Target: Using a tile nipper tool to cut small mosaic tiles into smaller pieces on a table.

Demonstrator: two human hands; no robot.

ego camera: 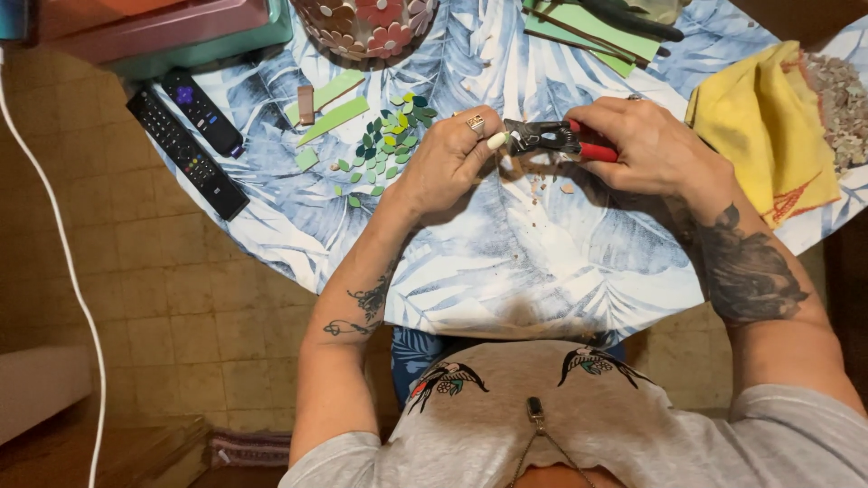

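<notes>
My right hand (646, 145) clenches the red-handled nippers (553, 137); my left hand (448, 163) pinches a small pale piece (498, 141) at the blades. I'd squeeze gently, over the bench (506, 262).

I see a grey short-sleeved shirt (542, 416) printed with two swallows; a pendant (536, 414) on a chain; a ring (476, 125) on my left hand (443, 163); dark tattoos (746, 271) along both forearms.
</notes>
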